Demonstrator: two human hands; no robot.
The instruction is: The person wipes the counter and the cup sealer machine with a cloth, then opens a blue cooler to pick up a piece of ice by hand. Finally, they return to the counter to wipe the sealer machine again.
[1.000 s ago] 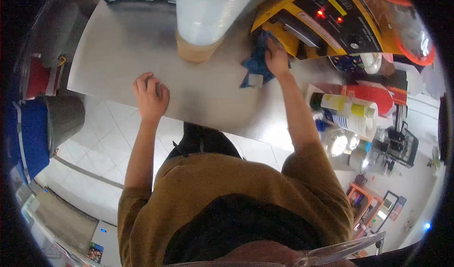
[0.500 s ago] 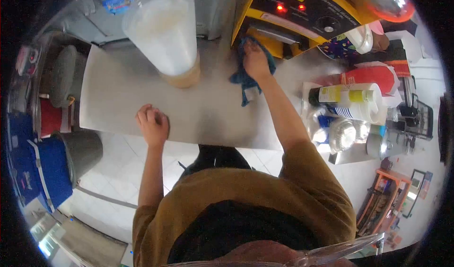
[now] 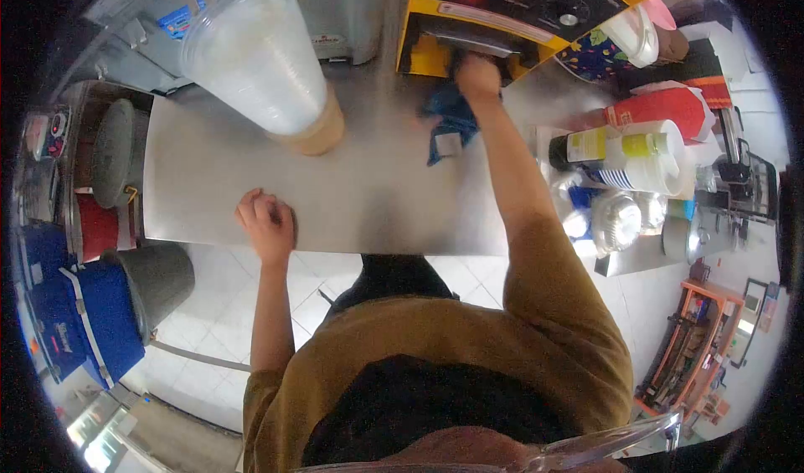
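Observation:
My right hand is closed on a dark blue cloth at the front opening of a yellow and black machine. Part of the cloth hangs onto the steel counter, showing a pale tag. My fingertips are partly hidden inside the opening. Near the counter's front edge, my left hand rests with its fingers curled in and nothing visible in them. Between the hands and farther back stands a tall stack of clear plastic cups with a brownish base.
To the right are a white bottle with a yellow-green label, clear dome lids and a red packet. A grey bin and a blue bag stand on the left. A grey metal appliance borders the counter's back.
My right hand has gone farther into the machine's opening, drawing the blue cloth along. My left hand stays on the counter edge. The camera view has shifted slightly.

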